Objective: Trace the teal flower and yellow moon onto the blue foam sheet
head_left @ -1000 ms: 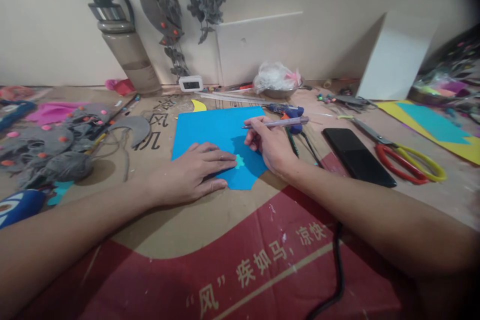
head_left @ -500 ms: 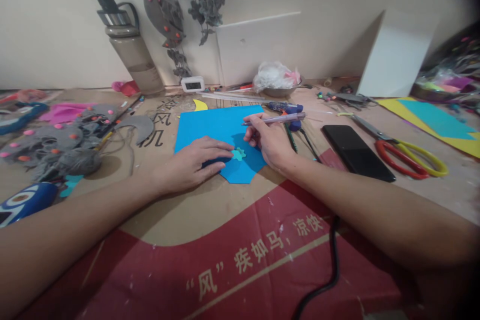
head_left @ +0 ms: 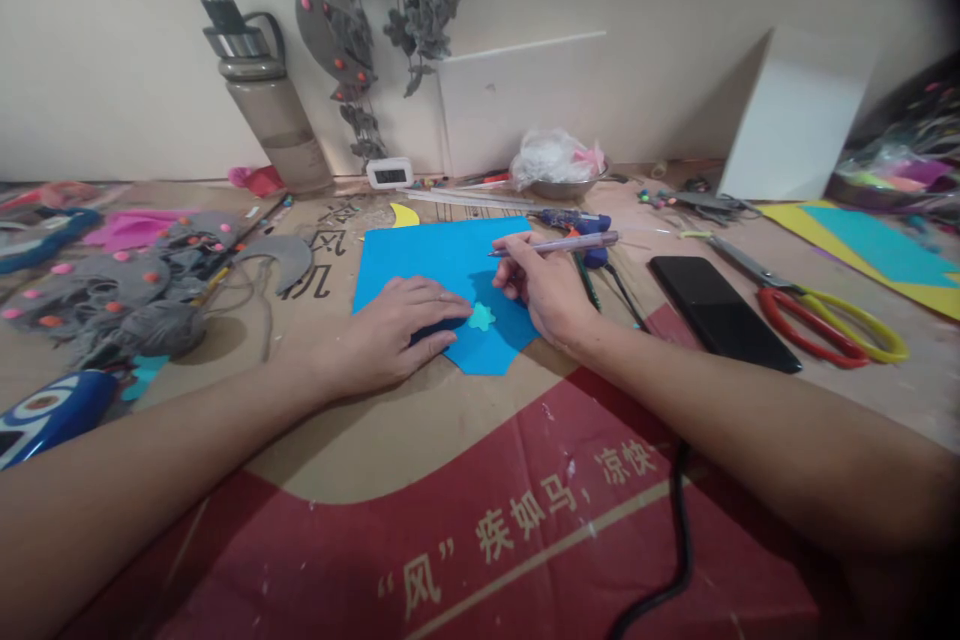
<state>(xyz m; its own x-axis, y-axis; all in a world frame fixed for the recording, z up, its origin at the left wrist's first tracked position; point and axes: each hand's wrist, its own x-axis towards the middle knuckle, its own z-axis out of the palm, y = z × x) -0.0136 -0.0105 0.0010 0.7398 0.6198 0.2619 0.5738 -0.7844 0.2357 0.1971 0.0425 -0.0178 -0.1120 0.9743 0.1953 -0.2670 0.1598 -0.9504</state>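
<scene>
Blue paper sheet (head_left: 442, 265) lies flat at the centre of the frame on the cardboard-covered worktop (head_left: 360, 440). My left hand (head_left: 390, 335) presses palm-down on the sheet's lower edge, fingers spread flat and gripping nothing; its fingertips touch a small teal star cutout (head_left: 481, 317) that rests on the paper. My right hand (head_left: 544, 290) sits just right of the star, fingers closed around a purple pen (head_left: 559, 243) that lies nearly level, its tip pointing left above the sheet. I cannot tell whether the tip touches the paper.

Right of the hands I see 1 black phone (head_left: 720, 312) lying flat, and further right 1 pair of scissors (head_left: 817, 315) with red and yellow handles. A blue glue gun (head_left: 577, 220) lies just beyond the pen. In the upper left of the frame a grey water bottle (head_left: 270, 110) stands against the wall, with grey felt pieces (head_left: 120, 295) spread below it at left.
</scene>
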